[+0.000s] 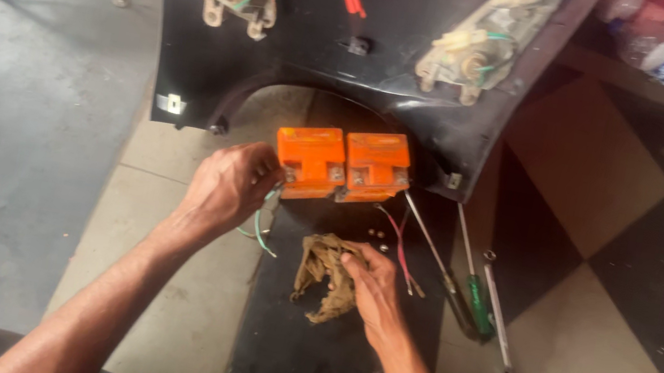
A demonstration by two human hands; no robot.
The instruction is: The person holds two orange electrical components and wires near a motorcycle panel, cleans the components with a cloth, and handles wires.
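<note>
Two orange box-shaped batteries: the left orange battery (310, 161) and the right orange battery (376, 165) stand side by side, touching, upright on the floor at the edge of a black mat, just below the arch of a black panel, their grey terminals facing the person and thin green and red wires trailing from beneath them. The left one is touched at its lower left corner by the left hand (228, 186). One dirty tan rag (324, 273), crumpled and limp, lies on the black mat below the batteries, pinched at its right edge by the right hand (375, 290).
</note>
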